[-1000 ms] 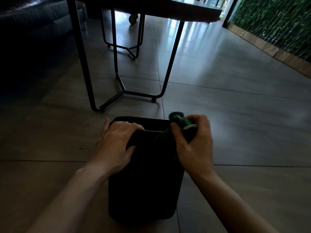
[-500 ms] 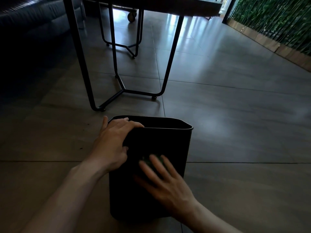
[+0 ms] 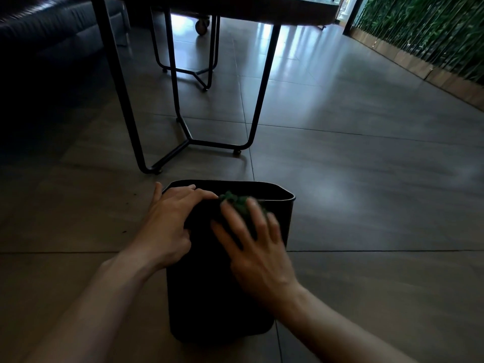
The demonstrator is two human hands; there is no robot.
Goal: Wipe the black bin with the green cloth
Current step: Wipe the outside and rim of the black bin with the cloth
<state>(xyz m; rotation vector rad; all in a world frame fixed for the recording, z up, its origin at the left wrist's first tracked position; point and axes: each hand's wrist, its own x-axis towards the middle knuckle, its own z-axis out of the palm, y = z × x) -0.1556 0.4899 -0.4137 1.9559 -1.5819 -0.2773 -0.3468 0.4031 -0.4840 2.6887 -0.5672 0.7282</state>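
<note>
Two metal-legged tables stand ahead of you on the tiled floor [image 3: 366, 192]: the near table [image 3: 262, 9] has black legs planted just beyond the bin, and a farther one sits behind it. To your far left lies a dark sofa [image 3: 47, 30], and along the right runs a green plant wall [image 3: 432, 30]. Right in front of you, the black bin [image 3: 217, 297] stands upright on the floor, plain, dark and open-topped. Your left hand [image 3: 170, 221] curls over its near-left rim, gripping it. Your right hand [image 3: 259, 247], blurred, presses the bunched green cloth [image 3: 237, 204] against the bin's near wall just under the rim, fingers spread and fairly straight.
</note>
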